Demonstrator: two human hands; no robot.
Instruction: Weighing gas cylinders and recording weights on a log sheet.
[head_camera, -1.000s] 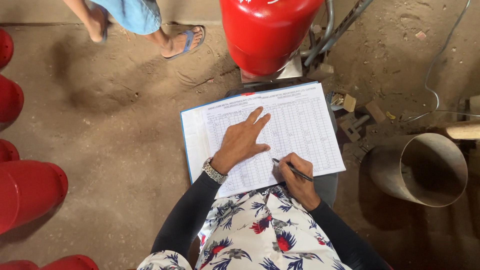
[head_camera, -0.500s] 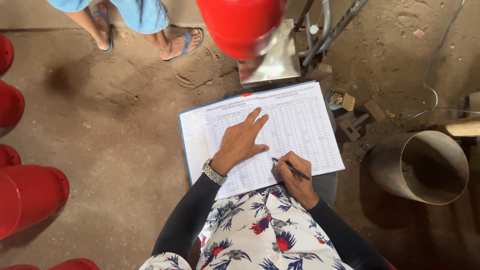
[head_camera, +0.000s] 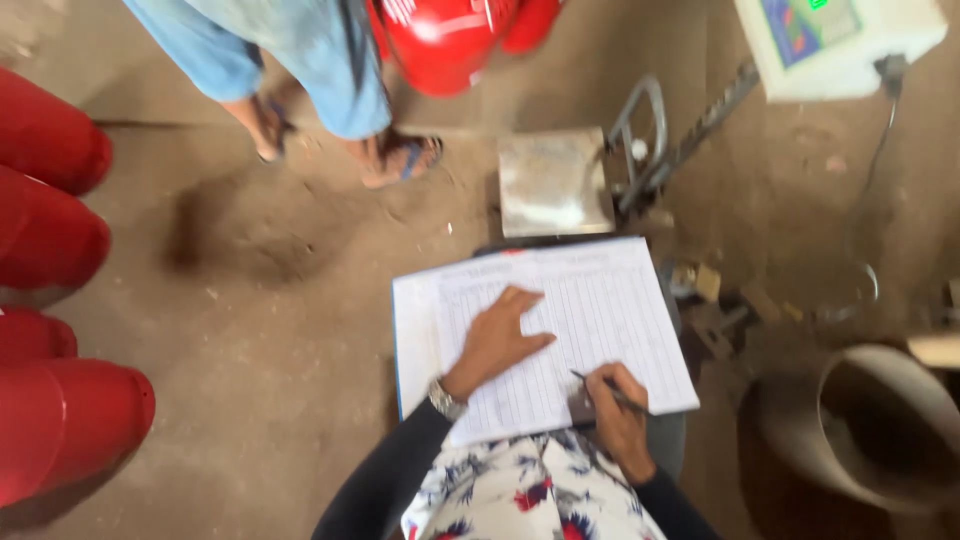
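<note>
Red cylinder (head_camera: 445, 40) and scale display (head_camera: 835, 40) cut by the top edge (ruled sheet (head_camera: 600, 310) entries blurred)

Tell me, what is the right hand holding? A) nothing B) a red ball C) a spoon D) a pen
D: the right hand grips a thin dark pen with its tip on the ruled sheet, while the left hand lies flat on that sheet.
</note>
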